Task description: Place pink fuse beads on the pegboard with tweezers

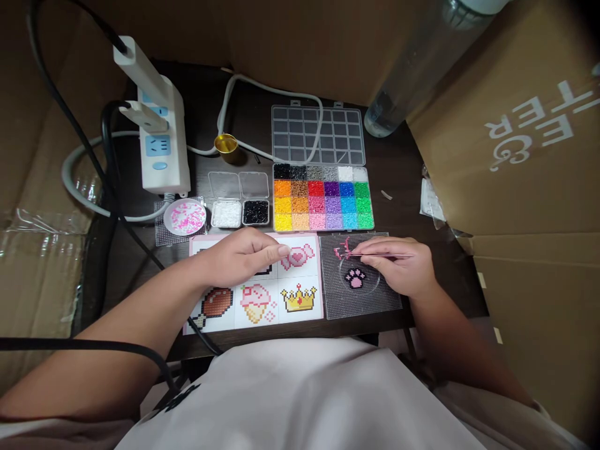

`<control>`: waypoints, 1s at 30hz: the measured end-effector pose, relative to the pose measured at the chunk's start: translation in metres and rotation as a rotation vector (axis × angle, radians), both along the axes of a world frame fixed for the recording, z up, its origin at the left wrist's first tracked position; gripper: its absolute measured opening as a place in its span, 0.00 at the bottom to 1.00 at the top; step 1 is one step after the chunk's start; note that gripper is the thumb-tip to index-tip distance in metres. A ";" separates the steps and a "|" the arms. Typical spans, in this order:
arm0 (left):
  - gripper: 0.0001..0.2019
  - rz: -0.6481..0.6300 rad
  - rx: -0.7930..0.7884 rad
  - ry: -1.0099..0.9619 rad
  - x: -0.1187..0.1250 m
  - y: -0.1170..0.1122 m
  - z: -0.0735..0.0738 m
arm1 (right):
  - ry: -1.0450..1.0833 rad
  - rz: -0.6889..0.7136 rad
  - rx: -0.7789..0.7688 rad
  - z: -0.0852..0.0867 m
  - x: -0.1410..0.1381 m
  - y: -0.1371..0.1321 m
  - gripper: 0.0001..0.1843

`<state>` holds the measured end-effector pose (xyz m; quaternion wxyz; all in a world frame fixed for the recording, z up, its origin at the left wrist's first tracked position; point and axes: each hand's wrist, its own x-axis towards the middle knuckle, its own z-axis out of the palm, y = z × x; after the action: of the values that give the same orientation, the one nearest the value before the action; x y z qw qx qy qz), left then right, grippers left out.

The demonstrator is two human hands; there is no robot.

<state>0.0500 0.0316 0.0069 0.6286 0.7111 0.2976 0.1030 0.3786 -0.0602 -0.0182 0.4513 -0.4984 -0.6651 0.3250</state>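
My left hand (244, 255) lies on a pattern sheet (262, 299) of pixel pictures, index finger stretched out to the pink candy picture (298, 256), the other fingers curled. My right hand (398, 265) pinches thin tweezers (382, 255) whose tip reaches a row of pink beads (341, 250) on the clear pegboard (360, 300). A finished pink and black paw shape (355, 277) sits on the pegboard just left of that hand.
Behind the sheet stands an open box of sorted coloured beads (323, 197). Left of it are small boxes of white (226, 214) and black beads (255, 212) and a dish of pink beads (184, 217). A power strip (162, 134), cables, a water bottle (412, 69) and cardboard walls surround the small dark table.
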 end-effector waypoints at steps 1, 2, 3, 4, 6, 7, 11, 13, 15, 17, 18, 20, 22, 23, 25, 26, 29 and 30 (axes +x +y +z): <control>0.34 0.000 0.001 0.000 0.000 0.000 0.000 | -0.002 0.000 -0.008 0.000 0.000 0.000 0.08; 0.34 -0.001 0.001 0.000 0.000 0.000 0.000 | -0.001 0.000 -0.013 0.000 0.000 0.000 0.08; 0.34 -0.002 0.000 0.000 0.000 0.000 0.000 | 0.000 0.001 -0.015 -0.001 0.000 0.000 0.08; 0.35 -0.003 0.000 -0.001 0.000 0.000 0.000 | 0.001 0.003 -0.013 -0.001 0.000 0.000 0.09; 0.35 -0.004 0.000 -0.003 0.000 0.000 0.000 | 0.004 0.011 0.003 -0.002 0.000 0.000 0.11; 0.35 -0.003 0.000 -0.003 0.000 0.000 0.000 | 0.008 0.016 0.015 -0.002 0.000 0.000 0.12; 0.34 -0.005 -0.001 -0.002 0.000 0.000 0.001 | 0.013 0.020 0.045 -0.002 0.001 0.000 0.15; 0.34 -0.006 -0.002 0.001 0.001 0.000 0.001 | 0.007 0.018 0.044 -0.002 0.001 0.000 0.15; 0.34 -0.006 -0.001 0.004 0.001 0.000 0.001 | 0.003 0.018 0.044 -0.001 0.001 0.000 0.14; 0.34 -0.005 0.002 0.008 0.001 0.000 0.000 | 0.000 0.019 0.042 -0.002 0.001 0.000 0.14; 0.33 -0.004 0.004 0.010 0.001 0.000 0.000 | -0.001 0.019 0.042 -0.002 0.001 0.000 0.14; 0.33 -0.004 0.006 0.014 0.001 0.000 -0.001 | -0.001 0.022 0.041 -0.002 0.002 0.000 0.14; 0.33 -0.009 0.006 0.018 0.000 0.000 -0.001 | 0.005 0.027 0.046 -0.002 0.002 0.001 0.15; 0.33 -0.010 0.007 0.019 -0.001 0.000 -0.001 | 0.009 0.029 0.049 -0.002 0.002 0.001 0.15; 0.33 -0.011 0.009 0.022 -0.002 0.000 -0.002 | 0.021 0.030 0.054 -0.003 0.001 0.001 0.15; 0.32 -0.010 0.011 0.023 -0.002 0.000 -0.002 | 0.026 0.028 0.055 -0.003 0.001 0.001 0.15; 0.32 -0.013 0.015 0.025 -0.002 0.000 -0.002 | 0.037 0.026 0.054 -0.003 0.001 0.000 0.16; 0.32 -0.015 0.015 0.027 -0.002 0.000 -0.001 | 0.040 0.026 0.053 -0.003 0.001 0.000 0.16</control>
<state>0.0481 0.0319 0.0055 0.6199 0.7193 0.3000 0.0912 0.3791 -0.0597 -0.0216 0.4733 -0.4709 -0.6709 0.3227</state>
